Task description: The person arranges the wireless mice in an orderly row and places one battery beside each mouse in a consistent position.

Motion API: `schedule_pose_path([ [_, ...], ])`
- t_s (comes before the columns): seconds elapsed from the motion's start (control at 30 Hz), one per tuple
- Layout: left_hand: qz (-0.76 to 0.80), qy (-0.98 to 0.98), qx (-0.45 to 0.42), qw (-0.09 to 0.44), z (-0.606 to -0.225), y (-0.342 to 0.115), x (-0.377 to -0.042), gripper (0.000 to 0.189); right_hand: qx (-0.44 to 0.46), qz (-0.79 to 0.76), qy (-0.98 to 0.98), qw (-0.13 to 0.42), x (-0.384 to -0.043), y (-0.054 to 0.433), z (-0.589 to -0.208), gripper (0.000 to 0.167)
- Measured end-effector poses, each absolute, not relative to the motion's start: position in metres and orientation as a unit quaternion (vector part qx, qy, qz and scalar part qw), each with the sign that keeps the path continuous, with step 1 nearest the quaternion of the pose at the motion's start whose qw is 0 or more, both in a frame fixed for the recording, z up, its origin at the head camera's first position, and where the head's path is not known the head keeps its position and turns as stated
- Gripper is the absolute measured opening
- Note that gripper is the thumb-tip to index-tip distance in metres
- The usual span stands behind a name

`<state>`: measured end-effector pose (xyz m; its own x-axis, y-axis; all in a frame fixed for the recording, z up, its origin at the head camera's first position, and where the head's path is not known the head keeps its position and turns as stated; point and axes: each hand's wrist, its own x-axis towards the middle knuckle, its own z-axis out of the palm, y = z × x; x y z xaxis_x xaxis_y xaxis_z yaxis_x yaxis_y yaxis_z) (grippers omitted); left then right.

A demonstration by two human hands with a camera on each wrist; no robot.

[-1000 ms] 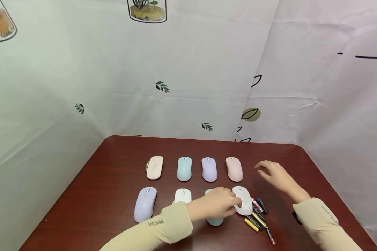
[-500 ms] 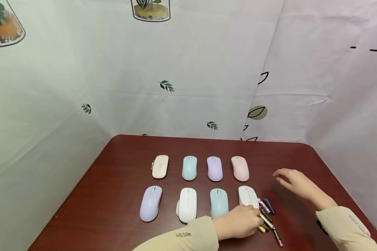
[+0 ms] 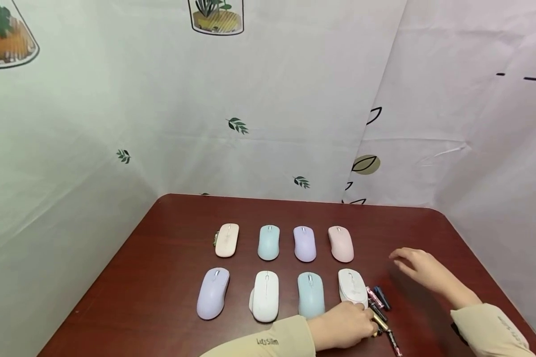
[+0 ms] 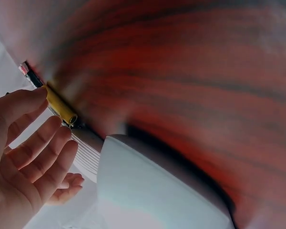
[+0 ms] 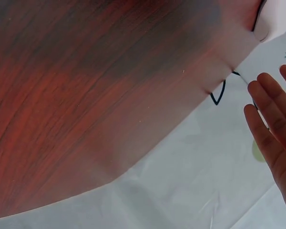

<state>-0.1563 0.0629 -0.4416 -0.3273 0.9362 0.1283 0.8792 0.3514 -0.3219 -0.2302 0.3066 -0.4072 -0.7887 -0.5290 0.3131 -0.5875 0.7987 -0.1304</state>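
Note:
My left hand [image 3: 343, 325] reaches low over the table's front right, beside a small heap of slim batteries [image 3: 380, 322]. In the left wrist view its thumb tip is right at a yellow battery [image 4: 61, 106], with the other fingers spread loosely below. The head view has that yellow battery mostly hidden behind the fingers. Just above the hand lies a white mouse [image 3: 353, 286], its lower end overlapped by the knuckles. My right hand [image 3: 429, 272] hovers at the table's right side with relaxed fingers, holding nothing.
Across the back stand cream [image 3: 227, 240], light blue [image 3: 268, 242], lilac [image 3: 304, 244] and pink [image 3: 341, 244] mice. In front are another lilac mouse [image 3: 213, 293], a white one [image 3: 265, 296] and a blue one [image 3: 310, 295]. Cloth walls [image 3: 268, 99] enclose the dark red table [image 3: 129, 297].
My left hand has moved right, from over the front blue mouse to the batteries, uncovering the blue and white mice. My right hand has shifted right and slightly down in view.

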Motion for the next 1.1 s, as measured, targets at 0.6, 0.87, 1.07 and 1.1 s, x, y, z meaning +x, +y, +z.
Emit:
schedule_pose_path([
  [0.6, 0.096, -0.811, -0.567, 0.106, -0.445, 0.068, -0.154, 0.014, 0.292, 0.111, -0.942, 0.119, -0.227, 0.305, -0.414, 0.015],
  [0.87, 0.128, -0.794, -0.584, 0.112, -0.447, 0.054, -0.147, 0.02, 0.299, 0.116, -0.94, 0.117, -0.227, 0.3, -0.411, 0.016],
  [1.07, 0.128, -0.798, -0.576, 0.125, -0.447, 0.051, -0.145, 0.022, 0.311, 0.116, -0.936, 0.121, -0.229, 0.295, -0.41, 0.016],
  [1.1, 0.125, -0.801, -0.573, 0.122, -0.447, 0.051, -0.145, 0.024, 0.314, 0.117, -0.934, 0.12, -0.229, 0.294, -0.41, 0.016],
])
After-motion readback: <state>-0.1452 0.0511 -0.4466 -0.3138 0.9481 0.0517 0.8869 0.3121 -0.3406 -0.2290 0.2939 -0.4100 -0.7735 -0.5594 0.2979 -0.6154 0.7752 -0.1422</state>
